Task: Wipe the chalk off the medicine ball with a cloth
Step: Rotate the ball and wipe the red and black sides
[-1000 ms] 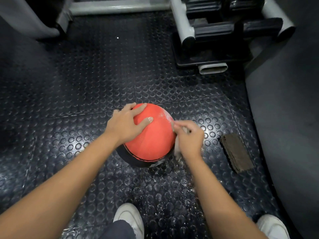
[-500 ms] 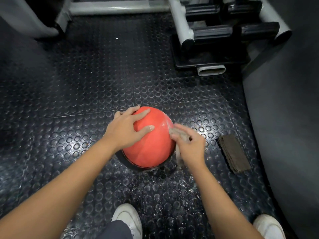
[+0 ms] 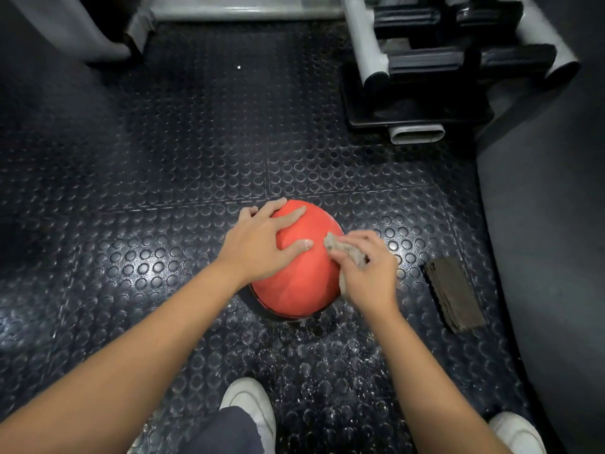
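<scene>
A red medicine ball [image 3: 299, 280] with a black band low on its near side sits on the studded rubber floor. My left hand [image 3: 258, 245] lies spread over its upper left side, fingers straight, pressing on it. My right hand [image 3: 366, 273] grips a crumpled grey cloth [image 3: 343, 249] and holds it against the ball's upper right side. Part of the cloth hangs down behind my palm. Faint pale streaks show on the ball's right shoulder.
White chalk dust speckles the floor [image 3: 327, 355] in front of the ball. A dark folded cloth [image 3: 453, 293] lies to the right. A weight rack's grey frame [image 3: 415, 134] stands behind. My white shoes [image 3: 252, 403] are at the bottom.
My right hand has slid the cloth up from the ball's right side onto its upper right surface. The left hand kept its place on the ball.
</scene>
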A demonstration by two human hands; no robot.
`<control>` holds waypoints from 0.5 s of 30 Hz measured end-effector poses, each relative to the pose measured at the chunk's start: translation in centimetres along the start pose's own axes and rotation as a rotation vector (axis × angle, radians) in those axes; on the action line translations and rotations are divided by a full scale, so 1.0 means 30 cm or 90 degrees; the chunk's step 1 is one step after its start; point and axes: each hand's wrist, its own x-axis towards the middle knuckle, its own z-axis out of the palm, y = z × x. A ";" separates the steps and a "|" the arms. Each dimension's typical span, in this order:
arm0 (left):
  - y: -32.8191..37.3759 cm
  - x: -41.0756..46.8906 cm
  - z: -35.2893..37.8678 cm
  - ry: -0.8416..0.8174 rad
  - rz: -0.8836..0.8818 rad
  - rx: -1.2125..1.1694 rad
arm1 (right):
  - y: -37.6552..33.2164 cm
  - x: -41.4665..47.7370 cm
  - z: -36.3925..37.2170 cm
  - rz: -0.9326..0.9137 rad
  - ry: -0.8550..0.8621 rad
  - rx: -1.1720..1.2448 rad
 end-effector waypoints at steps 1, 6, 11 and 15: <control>0.002 -0.003 0.000 -0.001 0.001 0.007 | 0.002 0.052 0.014 -0.010 0.008 -0.021; 0.005 -0.013 0.001 -0.004 0.000 0.009 | -0.015 0.198 0.028 0.011 -0.031 -0.071; -0.003 -0.007 0.003 0.003 0.004 0.005 | -0.037 -0.041 -0.014 -0.040 -0.054 0.000; -0.002 -0.016 0.004 -0.016 0.028 0.024 | -0.021 0.073 0.009 -0.090 -0.037 -0.053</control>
